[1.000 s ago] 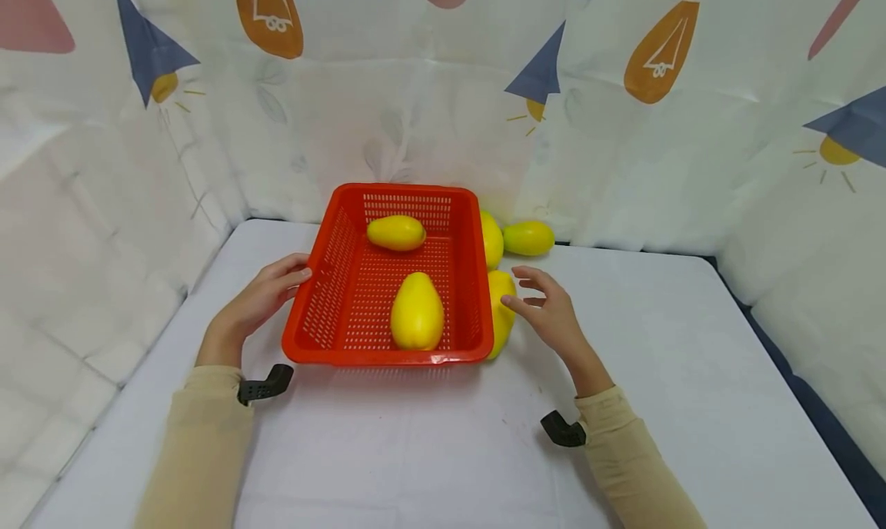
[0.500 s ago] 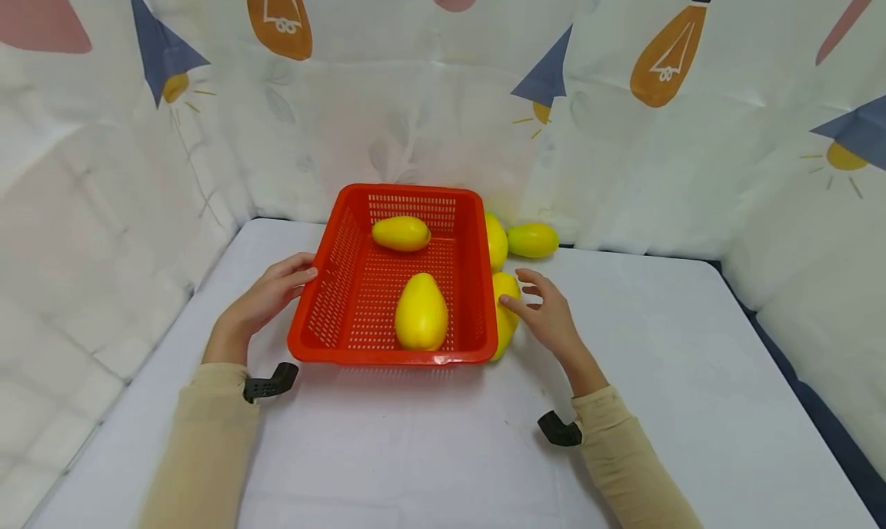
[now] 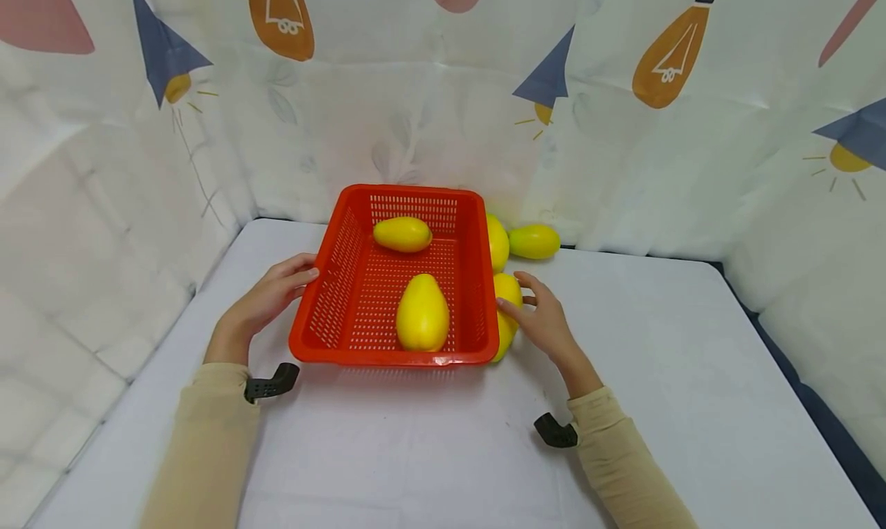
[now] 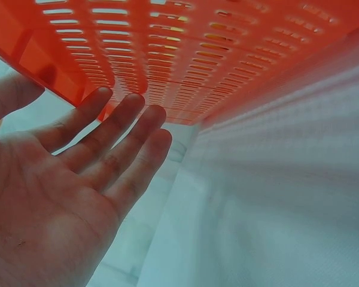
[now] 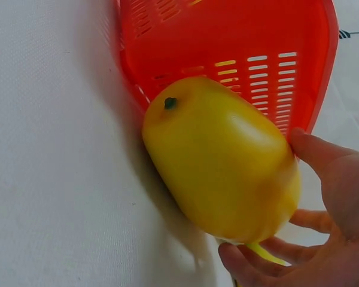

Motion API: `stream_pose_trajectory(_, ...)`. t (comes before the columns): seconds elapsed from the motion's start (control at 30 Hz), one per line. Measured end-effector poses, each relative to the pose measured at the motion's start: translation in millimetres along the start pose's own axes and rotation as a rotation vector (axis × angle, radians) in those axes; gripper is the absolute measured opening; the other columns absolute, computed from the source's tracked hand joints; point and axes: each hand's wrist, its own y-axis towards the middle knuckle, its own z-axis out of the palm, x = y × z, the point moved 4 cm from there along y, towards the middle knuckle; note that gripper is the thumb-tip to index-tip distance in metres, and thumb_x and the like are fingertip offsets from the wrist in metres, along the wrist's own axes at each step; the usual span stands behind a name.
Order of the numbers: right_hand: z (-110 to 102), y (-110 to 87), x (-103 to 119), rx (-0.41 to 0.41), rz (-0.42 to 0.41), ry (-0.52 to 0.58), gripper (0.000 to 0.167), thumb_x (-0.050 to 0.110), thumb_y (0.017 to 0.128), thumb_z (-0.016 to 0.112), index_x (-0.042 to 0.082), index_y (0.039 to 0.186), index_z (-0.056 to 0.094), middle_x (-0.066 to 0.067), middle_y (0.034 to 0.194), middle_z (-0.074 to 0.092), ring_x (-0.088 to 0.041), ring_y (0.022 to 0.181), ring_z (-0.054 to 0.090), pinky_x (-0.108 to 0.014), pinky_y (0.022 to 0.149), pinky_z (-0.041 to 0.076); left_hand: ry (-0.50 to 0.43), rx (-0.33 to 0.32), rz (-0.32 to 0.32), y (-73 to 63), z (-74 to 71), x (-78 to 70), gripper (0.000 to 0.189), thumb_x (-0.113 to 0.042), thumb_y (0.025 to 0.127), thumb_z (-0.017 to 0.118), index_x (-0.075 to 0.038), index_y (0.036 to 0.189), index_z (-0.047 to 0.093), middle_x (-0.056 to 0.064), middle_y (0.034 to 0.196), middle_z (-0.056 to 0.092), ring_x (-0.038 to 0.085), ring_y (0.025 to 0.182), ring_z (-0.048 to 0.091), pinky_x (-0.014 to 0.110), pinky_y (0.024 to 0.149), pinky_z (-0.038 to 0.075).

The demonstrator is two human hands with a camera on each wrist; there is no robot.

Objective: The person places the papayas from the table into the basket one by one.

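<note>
My left hand (image 3: 277,291) reaches the left side of the red plastic basket (image 3: 394,357). In the left wrist view its fingers (image 4: 122,116) lie straight along the slotted wall. At the basket's right side, the thumb and fingers of my right hand (image 3: 547,317) curl round a large yellow papaya (image 5: 221,161) lying against the wall. The right wrist view shows its thumb at one edge and fingertips at the end, with a dark stem nub at the far end. Inside the basket lie a pear-shaped yellow papaya (image 3: 422,314) and a smaller oblong yellow fruit (image 3: 403,234).
Behind the held papaya, another large yellow fruit (image 3: 497,243) is partly hidden by the basket. A smaller yellow-green fruit (image 3: 535,241) lies beside it near the back edge. Everything stands on a white-covered table (image 3: 664,344), with patterned cloth (image 3: 429,114) hanging behind.
My right hand has moved slightly left and closed in round the papaya beside the basket. The left hand stays at the basket, and the view has shifted a little.
</note>
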Motion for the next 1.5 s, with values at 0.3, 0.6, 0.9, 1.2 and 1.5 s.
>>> stream_pose_trajectory(0.3,5.2,1.8,0.0,0.009,0.009,-0.031,0.072,0.042,0.09,0.064,0.026,0.151,0.029,-0.005,0.151,0.037,-0.032,0.128,0.046,-0.045,0.095,0.052,-0.008,-0.002,0.012,-0.3,-0.4,-0.1,0.048,-0.037,0.103,0.041,-0.002,0.136,0.041,-0.004,0.12,0.052,0.006,0.112,0.05,0.011,0.094,0.04)
stream_pose_trajectory(0.6,7.3,-1.9,2.5,0.035,-0.004,-0.041,0.071,0.041,0.093,0.06,0.024,0.152,0.024,-0.009,0.152,0.036,-0.035,0.114,0.058,-0.042,0.089,0.055,0.008,-0.004,0.002,0.6,-0.3,-1.1,0.049,-0.038,0.103,0.041,-0.002,0.136,0.041,-0.003,0.121,0.052,0.006,0.112,0.049,0.011,0.095,0.04)
stream_pose_trajectory(0.9,7.7,-1.8,1.2,0.035,0.014,-0.016,0.07,0.043,0.092,0.061,0.031,0.151,0.026,-0.007,0.152,0.036,-0.033,0.11,0.06,-0.037,0.084,0.056,0.007,0.001,0.008,0.7,-0.2,-0.5,0.048,-0.038,0.103,0.041,-0.002,0.136,0.042,-0.003,0.12,0.052,0.006,0.113,0.049,0.012,0.095,0.04)
stream_pose_trajectory(1.2,5.7,-1.5,-1.3,0.034,0.031,-0.021,0.073,0.049,0.091,0.061,0.03,0.152,0.025,-0.006,0.153,0.035,-0.032,0.113,0.057,-0.037,0.084,0.056,0.016,0.002,0.004,0.2,-0.5,0.1,0.049,-0.039,0.103,0.041,-0.003,0.136,0.042,-0.003,0.122,0.052,0.006,0.113,0.049,0.012,0.095,0.039)
stream_pose_trajectory(1.5,-2.0,-2.1,-0.5,0.029,0.018,-0.04,0.077,0.056,0.088,0.06,0.029,0.152,0.026,-0.007,0.152,0.036,-0.033,0.112,0.058,-0.039,0.087,0.055,0.015,0.006,0.008,1.3,-0.6,-0.1,0.05,-0.039,0.103,0.04,-0.002,0.137,0.041,-0.002,0.123,0.052,0.005,0.113,0.049,0.011,0.094,0.039)
